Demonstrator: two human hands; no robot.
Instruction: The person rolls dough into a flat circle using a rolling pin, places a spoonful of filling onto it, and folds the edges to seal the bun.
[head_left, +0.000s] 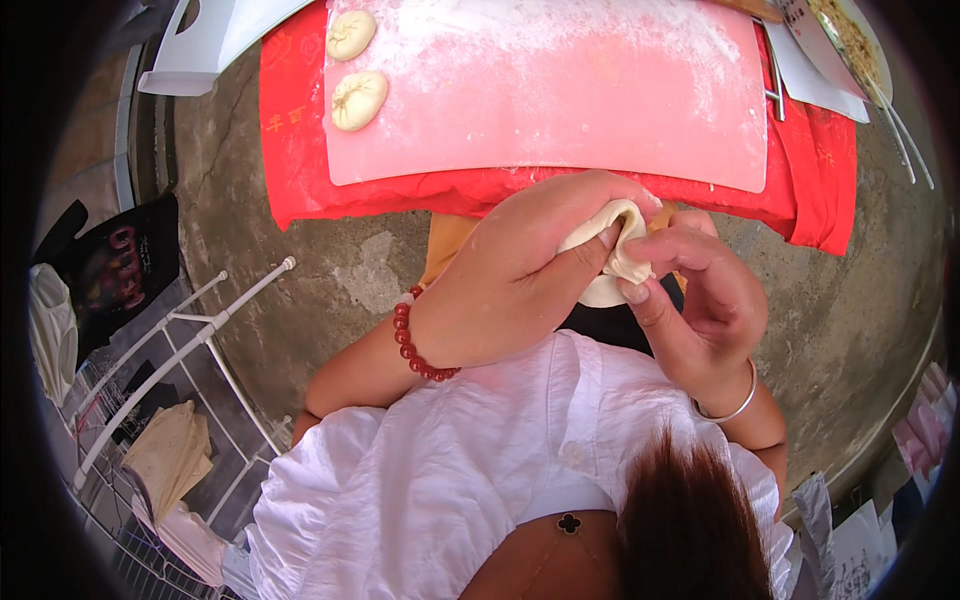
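Note:
A soft, pale dough wrapper (631, 229) is held up between my hands, just in front of the table edge. My left hand (517, 262) cups it from the left, its thumb pressed into the fold. With thumb and fingertips, my right hand (697, 292) pinches the gathered rim of the dough. Any filling inside is hidden by the folds and my fingers. Beyond my hands lies a pink mat (547, 127) dusted with white flour. At its left edge sit two pleated buns, one bun (351, 35) farther away and another bun (359, 101) nearer.
A red cloth (300, 172) lies under the mat. At the far right, a bowl (825, 37) holds crumbly filling, with chopsticks (900, 139) jutting over its side. A white metal rack (217, 322) stands on the concrete floor (360, 262) at left.

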